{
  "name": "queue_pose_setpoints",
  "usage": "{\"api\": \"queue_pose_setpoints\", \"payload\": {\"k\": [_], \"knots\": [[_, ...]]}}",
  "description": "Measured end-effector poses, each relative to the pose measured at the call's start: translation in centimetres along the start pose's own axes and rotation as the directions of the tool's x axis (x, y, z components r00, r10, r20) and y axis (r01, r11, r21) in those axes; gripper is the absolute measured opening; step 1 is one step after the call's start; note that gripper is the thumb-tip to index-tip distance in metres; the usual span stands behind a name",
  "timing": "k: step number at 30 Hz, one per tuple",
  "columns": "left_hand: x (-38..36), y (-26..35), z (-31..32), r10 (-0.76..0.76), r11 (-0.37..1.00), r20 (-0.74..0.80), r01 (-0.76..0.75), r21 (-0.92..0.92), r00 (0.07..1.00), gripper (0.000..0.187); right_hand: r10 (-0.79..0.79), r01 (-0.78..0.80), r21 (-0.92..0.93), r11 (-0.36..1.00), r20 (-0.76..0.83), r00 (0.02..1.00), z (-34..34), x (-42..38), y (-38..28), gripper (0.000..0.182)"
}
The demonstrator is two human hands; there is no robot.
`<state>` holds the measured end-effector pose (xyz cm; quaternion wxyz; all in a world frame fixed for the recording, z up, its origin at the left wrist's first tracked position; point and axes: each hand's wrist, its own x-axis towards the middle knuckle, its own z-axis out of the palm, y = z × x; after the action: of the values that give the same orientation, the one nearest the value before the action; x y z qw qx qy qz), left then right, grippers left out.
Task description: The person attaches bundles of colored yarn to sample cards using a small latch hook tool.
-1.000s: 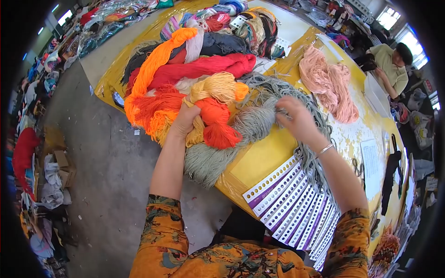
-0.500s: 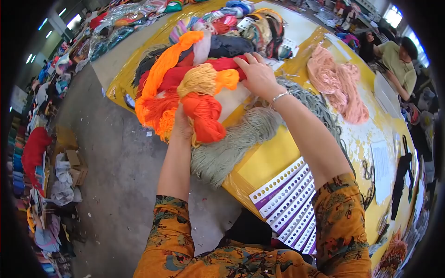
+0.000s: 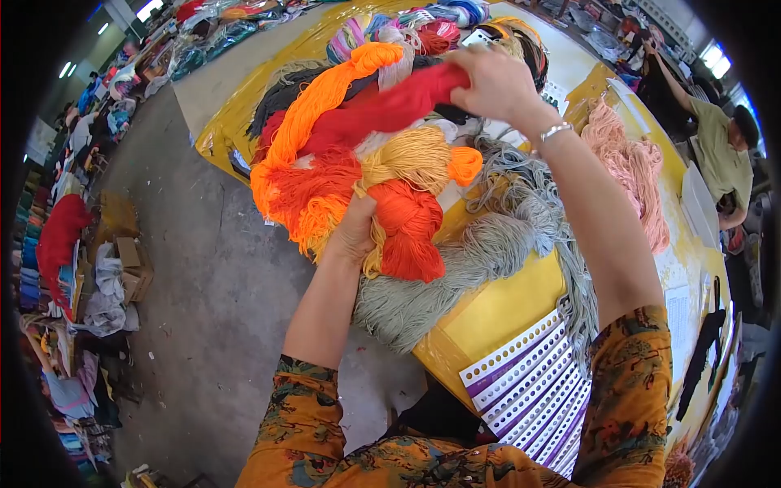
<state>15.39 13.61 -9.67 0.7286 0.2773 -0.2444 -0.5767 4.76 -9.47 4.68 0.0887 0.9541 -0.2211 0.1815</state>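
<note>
My left hand (image 3: pixel 355 229) is closed around a bunch of yarn skeins: a tan-gold skein (image 3: pixel 411 154) and a red-orange skein (image 3: pixel 409 229) hang over its fingers. Higher up, my right hand (image 3: pixel 498 85) grips the end of a dark red yarn skein (image 3: pixel 390 107), which is stretched and slightly blurred. A bright orange skein (image 3: pixel 313 98) lies along the left of the heap, its loose ends spilling toward my left wrist. Below the bunch, a grey-green skein (image 3: pixel 464 256) droops over the table edge.
Multicoloured skeins (image 3: pixel 423 32) lie at the back of the yellow-covered table (image 3: pixel 496 293). Pink yarn (image 3: pixel 622 175) sits to the right, and hole-punched cards (image 3: pixel 529 382) fan out near me. A co-worker (image 3: pixel 720 150) is at the far right; cardboard boxes (image 3: pixel 134 268) stand left.
My right hand has risen and moved right, lifting the dark red skein's end. My left hand has shifted right with its bunch. The view has turned slightly.
</note>
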Motion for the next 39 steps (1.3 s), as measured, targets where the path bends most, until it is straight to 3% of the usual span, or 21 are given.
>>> {"api": "queue_pose_setpoints", "payload": {"k": [3, 5, 6, 9, 14, 17, 19, 21, 23, 24, 27, 28, 29, 30, 31, 34, 35, 39], "knots": [[-0.2, 0.0, 0.1, -0.003, 1.0, -0.086, 0.005, 0.02, 0.996, 0.079, -0.098, 0.081, -0.065, 0.995, -0.329, 0.939, 3.4, 1.7, 1.4, 0.043], [-0.2, -0.1, 0.1, 0.01, 1.0, -0.078, -0.011, -0.017, 0.997, 0.075, -0.022, -0.002, -0.087, 0.996, -0.276, 0.961, 7.1, 1.1, 1.3, 0.039], [-0.3, 0.0, 0.4, 0.005, 1.0, -0.111, -0.006, -0.011, 0.994, 0.073, 0.094, -0.102, -0.058, 0.993, -0.12, 0.988, 7.9, 0.2, 0.6, 0.04], [-0.2, -0.1, -0.2, -0.005, 1.0, -0.119, 0.004, -0.006, 0.993, 0.073, 0.121, -0.109, -0.1, 0.989, 0.125, 0.985, 8.7, -1.0, -0.3, 0.044], [0.1, 0.0, -0.4, 0.02, 1.0, -0.039, -0.021, -0.009, 0.999, 0.069, 0.052, -0.07, 0.132, 0.989, 0.135, 0.989, 8.1, -1.9, 1.1, 0.057], [-0.8, 0.2, 1.1, 0.176, 0.984, -0.196, -0.17, 0.046, 0.965, 0.061, 0.035, -0.058, 0.154, 0.986, 0.149, 0.988, 7.3, -2.0, 1.3, 0.058], [-0.7, 1.7, 1.4, 0.361, 0.932, -0.157, -0.362, 0.027, 0.919, 0.051, 0.037, -0.06, 0.168, 0.984, 0.139, 0.99, 7.4, -1.8, 1.3, 0.055], [0.8, 5.6, 3.0, 0.467, 0.884, -0.176, -0.46, 0.081, 0.867, 0.045, 0.046, -0.062, 0.119, 0.991, 0.131, 0.99, 7.3, -1.4, 1.3, 0.052], [3.8, 10.7, 4.1, 0.67, 0.71, -0.112, -0.59, 0.384, 0.734, 0.038, 0.033, -0.053, 0.166, 0.985, 0.119, 0.992, 7.7, -1.0, 1.5, 0.049], [5.3, 12.3, 6.5, 0.731, 0.61, -0.097, -0.584, 0.535, 0.675, 0.036, 0.03, -0.05, 0.162, 0.985, 0.121, 0.992, 7.6, -0.8, 1.5, 0.049], [12.2, 13.7, 6.7, 0.841, 0.355, -0.04, -0.495, 0.793, 0.539, 0.044, 0.006, -0.04, 0.189, 0.981, 0.18, 0.984, 6.8, -0.8, 1.9, 0.055], [15.1, 14.8, 4.1, 0.662, 0.135, -0.056, -0.046, 0.99, 0.748, 0.055, -0.011, -0.025, 0.204, 0.979, 0.173, 0.985, 7.2, -0.7, 2.4, 0.055], [16.3, 13.2, 1.9, 0.591, -0.104, -0.103, 0.203, 0.974, 0.8, 0.064, -0.024, -0.017, 0.217, 0.976, 0.184, 0.983, 7.0, -1.0, 2.6, 0.055], [17.3, 11.6, -0.3, 0.515, -0.374, -0.15, 0.378, 0.847, 0.844, 0.074, -0.038, -0.008, 0.23, 0.973, 0.193, 0.981, 6.6, -1.1, 2.8, 0.054], [17.6, 8.7, -1.3, 0.566, -0.495, -0.088, 0.424, 0.758, 0.819, 0.082, -0.046, 0.007, 0.242, 0.97, 0.157, 0.986, 6.0, -1.8, 2.8, 0.05], [17.3, 6.8, -2.4, 0.61, -0.461, -0.045, 0.401, 0.792, 0.791, 0.088, -0.077, 0.063, 0.276, 0.959, 0.041, 0.996, 4.2, -4.1, 3.1, 0.039], [17.2, 7.0, -2.8, 0.603, -0.513, -0.013, 0.4, 0.76, 0.797, 0.089, -0.096, 0.105, 0.293, 0.95, -0.046, 0.994, 4.7, -5.0, 3.5, 0.036], [16.5, 7.7, -1.8, 0.582, -0.586, -0.016, 0.433, 0.685, 0.813, 0.088, -0.087, 0.014, 0.471, 0.882, 0.133, 0.987, 0.6, -11.6, 1.1, 0.042]]}}
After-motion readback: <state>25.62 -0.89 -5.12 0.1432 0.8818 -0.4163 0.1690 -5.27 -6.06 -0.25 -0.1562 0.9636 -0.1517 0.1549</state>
